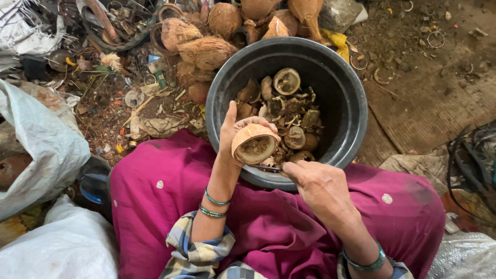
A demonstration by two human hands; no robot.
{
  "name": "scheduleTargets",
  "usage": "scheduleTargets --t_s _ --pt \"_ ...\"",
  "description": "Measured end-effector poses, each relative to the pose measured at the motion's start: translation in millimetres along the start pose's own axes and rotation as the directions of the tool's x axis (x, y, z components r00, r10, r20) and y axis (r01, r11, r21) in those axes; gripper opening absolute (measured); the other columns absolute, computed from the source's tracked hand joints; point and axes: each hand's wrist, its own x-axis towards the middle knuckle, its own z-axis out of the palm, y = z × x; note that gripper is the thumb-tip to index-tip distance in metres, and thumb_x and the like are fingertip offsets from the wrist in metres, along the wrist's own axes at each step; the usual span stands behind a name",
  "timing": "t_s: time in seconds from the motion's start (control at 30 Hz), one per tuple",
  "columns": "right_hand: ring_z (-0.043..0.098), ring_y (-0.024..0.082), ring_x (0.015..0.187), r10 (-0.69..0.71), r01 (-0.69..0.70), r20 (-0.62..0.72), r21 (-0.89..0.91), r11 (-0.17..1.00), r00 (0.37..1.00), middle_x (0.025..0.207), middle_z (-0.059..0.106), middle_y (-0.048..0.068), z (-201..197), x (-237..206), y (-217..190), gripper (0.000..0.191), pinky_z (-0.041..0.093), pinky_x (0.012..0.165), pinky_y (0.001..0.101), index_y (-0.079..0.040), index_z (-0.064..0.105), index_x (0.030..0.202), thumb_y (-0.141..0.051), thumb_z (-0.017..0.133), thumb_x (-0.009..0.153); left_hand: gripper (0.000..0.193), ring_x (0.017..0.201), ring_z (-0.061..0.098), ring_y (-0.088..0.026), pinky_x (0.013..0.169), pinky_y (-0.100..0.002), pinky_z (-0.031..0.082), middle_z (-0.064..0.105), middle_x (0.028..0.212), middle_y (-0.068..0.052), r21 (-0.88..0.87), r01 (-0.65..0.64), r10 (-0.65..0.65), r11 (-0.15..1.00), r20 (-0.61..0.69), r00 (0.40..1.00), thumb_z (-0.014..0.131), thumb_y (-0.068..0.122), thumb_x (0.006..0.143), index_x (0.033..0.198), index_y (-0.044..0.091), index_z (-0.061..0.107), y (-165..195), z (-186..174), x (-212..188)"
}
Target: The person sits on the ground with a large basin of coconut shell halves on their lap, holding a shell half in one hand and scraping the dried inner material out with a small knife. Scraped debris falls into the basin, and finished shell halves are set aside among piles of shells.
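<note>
My left hand (231,135) grips a half coconut shell (254,143), hollow side facing me, just over the near rim of a black round tub (351,98). My right hand (320,183) is closed on a thin metal blade (267,168) whose tip reaches under the shell. The tub holds several shell halves and scraps (289,119). Both forearms wear green bangles, and my lap is covered in magenta cloth (170,186).
Whole husked coconuts (206,51) are piled beyond the tub. White plastic sacks (41,150) lie at the left and lower left, dark cables (475,155) at the right. Metal rings and debris litter the dirt floor (429,77).
</note>
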Motion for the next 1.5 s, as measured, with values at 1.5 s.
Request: scheduleTargets --t_s 1.5 --pt "0.072 0.03 0.071 0.199 -0.193 -0.053 0.108 0.975 0.978 0.081 0.075 0.006 19 8 -8 0.009 0.052 0.056 0.0452 -0.018 0.069 0.093 -0.021 0.061 0.096 0.09 0.097 0.071 -0.048 0.084 -0.06 0.06 0.073 0.107 -0.029 -0.08 -0.172 0.154 0.982 -0.194 0.969 0.035 0.077 0.099 0.108 -0.005 0.071 7 -10 0"
